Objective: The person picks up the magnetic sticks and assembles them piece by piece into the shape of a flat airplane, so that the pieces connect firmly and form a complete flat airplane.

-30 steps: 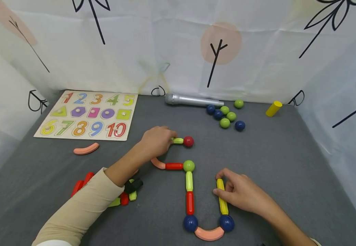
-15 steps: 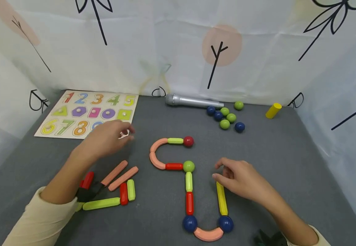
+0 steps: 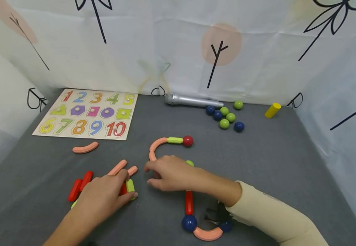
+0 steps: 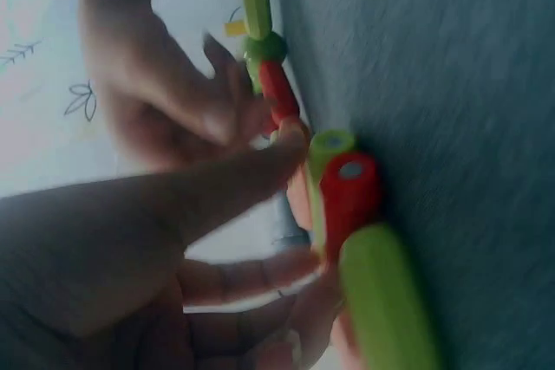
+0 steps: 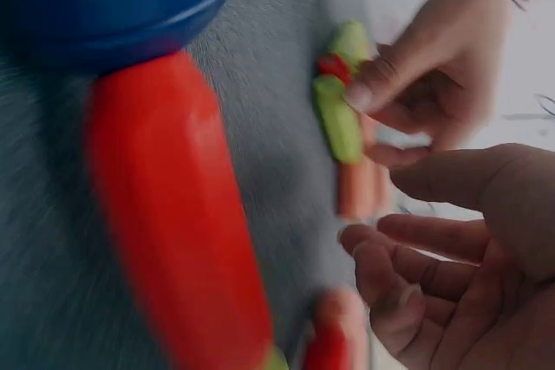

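Observation:
My left hand point(image 3: 104, 194) is over a small pile of magnetic sticks, its thumb beside a short green stick point(image 3: 130, 188) and its fingertips near a red stick point(image 4: 351, 192). Pink sticks point(image 3: 117, 167) poke out beyond the fingers. My right hand point(image 3: 174, 174) hovers over the laid-out chain with fingers loosely bent and nothing between them. It hides part of the chain. Of that chain, a curved pink piece point(image 3: 157, 145), a green stick point(image 3: 175, 140), a red ball point(image 3: 188, 141), a red stick point(image 3: 189, 202) and a blue ball point(image 3: 189, 223) show.
Two red sticks point(image 3: 75, 190) lie left of the left hand, and a curved pink piece point(image 3: 85, 148) lies above them. A number puzzle board point(image 3: 128, 133), a silver microphone point(image 3: 196, 101), several green and blue balls point(image 3: 224, 123) and a yellow cylinder point(image 3: 272, 110) stand toward the back.
My left hand has gone from the chain, past the puzzle board's front edge, down to the stick pile. My right hand has left the yellow stick and moved left over the chain.

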The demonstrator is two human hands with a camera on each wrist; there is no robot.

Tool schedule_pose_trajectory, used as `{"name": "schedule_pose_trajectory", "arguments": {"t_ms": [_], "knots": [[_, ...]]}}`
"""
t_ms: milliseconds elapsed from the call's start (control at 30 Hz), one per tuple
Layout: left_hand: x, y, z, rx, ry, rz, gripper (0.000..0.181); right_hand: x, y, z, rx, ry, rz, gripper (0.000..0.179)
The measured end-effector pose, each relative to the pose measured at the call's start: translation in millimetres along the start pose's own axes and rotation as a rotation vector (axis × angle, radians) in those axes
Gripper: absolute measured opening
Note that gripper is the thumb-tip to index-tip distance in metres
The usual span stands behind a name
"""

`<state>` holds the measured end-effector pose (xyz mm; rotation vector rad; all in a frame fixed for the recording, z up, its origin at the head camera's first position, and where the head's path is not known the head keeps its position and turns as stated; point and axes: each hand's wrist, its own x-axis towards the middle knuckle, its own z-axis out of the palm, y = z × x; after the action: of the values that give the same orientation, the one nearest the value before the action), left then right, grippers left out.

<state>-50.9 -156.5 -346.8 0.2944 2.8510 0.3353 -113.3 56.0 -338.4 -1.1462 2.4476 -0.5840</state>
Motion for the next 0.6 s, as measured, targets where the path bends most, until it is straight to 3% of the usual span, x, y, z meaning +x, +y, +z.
{"name": "schedule_pose_trajectory", "arguments": {"t_ms": [167,267,333,467,600], "knots": [[-0.8,-3.7,9.9,-0.068,0.042,0.022,0.052,27.1,-16,19,0.037,-0.094,-0.006,0.028],[1.1,-7.0,12.7,-0.135,0.018,0.051,0.052,32.3,-21,24,0.056,-0.121,0.009,0.026],[2.6,-8.7,13.3,-0.176,-0.012,0.064,0.053,32.8,-20,25,0.085,-0.131,0.02,0.025],[3.4,-11.9,13.5,-0.237,-0.046,0.151,0.049,27.3,-13,23,0.201,-0.138,0.009,0.015],[6.0,-10.7,6.7,-0.288,-0.026,0.25,0.04,15.0,0,4,0.356,-0.103,0.003,0.011]]}}
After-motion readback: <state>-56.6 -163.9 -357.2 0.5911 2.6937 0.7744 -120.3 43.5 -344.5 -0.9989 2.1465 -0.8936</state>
